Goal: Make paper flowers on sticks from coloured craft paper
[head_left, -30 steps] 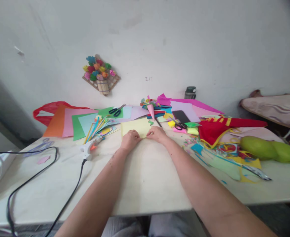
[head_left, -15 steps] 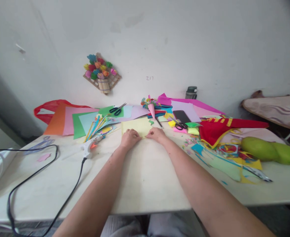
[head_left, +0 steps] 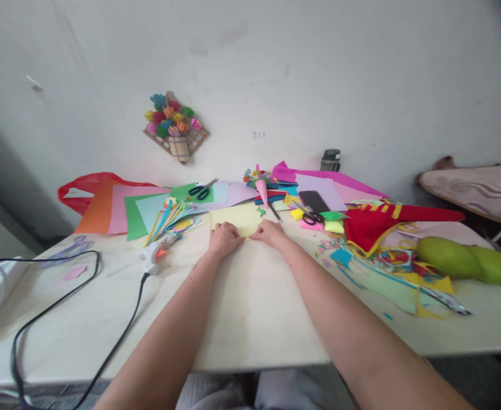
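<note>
Two bare hands at work on a pale yellow sheet (head_left: 233, 216), which lies flat on the counter (head_left: 242, 324) directly in front of the person. The left hand (head_left: 225, 239) and the right hand (head_left: 269, 233) are slightly apart, each with its fingers pinched on the sheet's near edge. Beyond the right hand, a pencil (head_left: 275, 213) lies just beside a pink paper cone (head_left: 261, 190); farther right are a dark phone (head_left: 313, 201) and black-handled scissors (head_left: 312, 217). To the left of the left hand, well apart from it, rests a white glue gun (head_left: 150, 259) with a black cord (head_left: 135, 312), near a bundle of coloured paper strips (head_left: 165, 219).
</note>
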Demonstrator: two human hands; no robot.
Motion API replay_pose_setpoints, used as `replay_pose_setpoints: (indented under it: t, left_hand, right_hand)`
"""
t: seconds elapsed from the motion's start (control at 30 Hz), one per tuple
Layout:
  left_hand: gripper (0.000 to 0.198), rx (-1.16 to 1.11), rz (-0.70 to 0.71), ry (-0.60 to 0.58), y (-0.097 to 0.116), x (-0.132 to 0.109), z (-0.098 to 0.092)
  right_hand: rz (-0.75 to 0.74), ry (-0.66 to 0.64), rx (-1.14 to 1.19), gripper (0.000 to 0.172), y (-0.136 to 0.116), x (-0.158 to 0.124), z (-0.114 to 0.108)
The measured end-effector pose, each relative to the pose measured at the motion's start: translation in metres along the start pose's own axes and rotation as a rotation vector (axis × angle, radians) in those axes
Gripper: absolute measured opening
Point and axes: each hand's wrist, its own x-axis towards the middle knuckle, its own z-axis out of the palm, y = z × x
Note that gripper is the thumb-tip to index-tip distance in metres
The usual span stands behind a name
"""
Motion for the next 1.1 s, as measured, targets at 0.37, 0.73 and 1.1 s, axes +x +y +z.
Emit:
replay_pose_setpoints:
  t: [0.37,0.73,1.1]
  left_hand:
    - [0.061,0.301,0.108,0.047,0.007,-0.003,0.005]
    - [0.058,0.316,0.045,-0.068,0.009,0.003,0.015]
    - [0.056,0.328,0.024,-0.095,0.011,0.002,0.012]
  right_hand:
    - [0.06,0.081,-0.097,0.047,0.002,0.001,-0.001]
    - [0.09,0.011,-0.071,0.037,0.009,0.0,-0.007]
    - [0.133,0.032,-0.139,0.041,0.025,-0.006,-0.017]
